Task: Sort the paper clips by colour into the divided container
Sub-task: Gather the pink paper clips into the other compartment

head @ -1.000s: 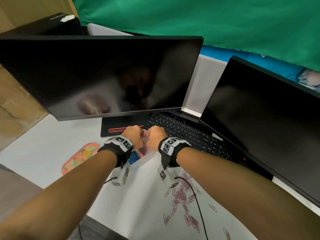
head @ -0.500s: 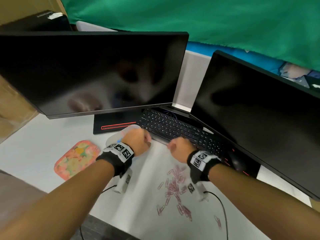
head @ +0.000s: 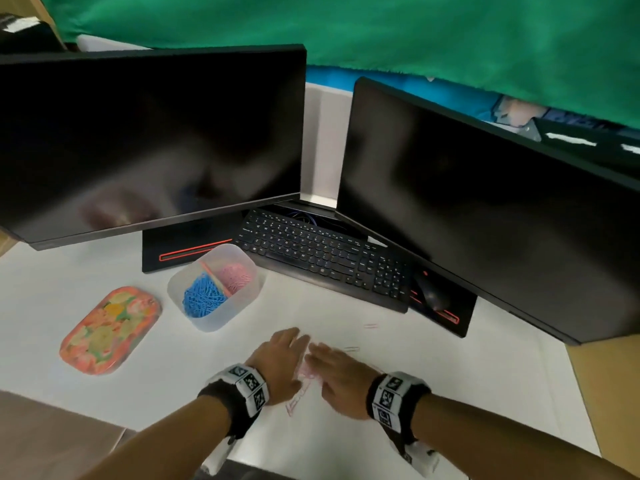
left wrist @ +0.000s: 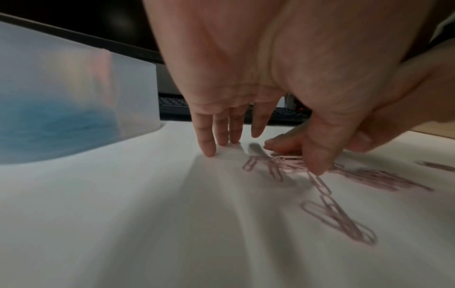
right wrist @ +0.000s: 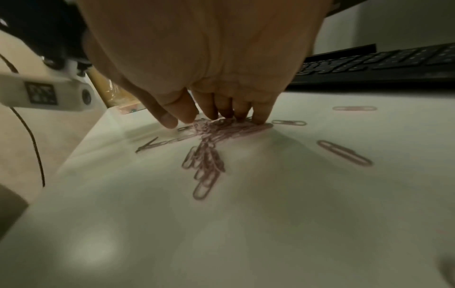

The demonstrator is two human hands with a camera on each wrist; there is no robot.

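Pink paper clips point(right wrist: 209, 148) lay heaped on the desk point(head: 346, 445) between both grips. Right hand point(head: 341, 379): straight fingers point(right wrist: 261, 115) pressed down on the heap's far edge, nothing pinched. Left hand point(head: 278, 363): fingers point(left wrist: 206, 140) spread, tips on the desk just left of the heap, thumb touching a clip. Stray clips lay right of the right grip. Divided container point(head: 221, 317), blue clips point(head: 201, 299) and pink inside, sat beyond the left grip.

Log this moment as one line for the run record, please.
left hand open, right hand open | both raking pink clips together on table | container: blue clips left, pink right | stray pink clip apart
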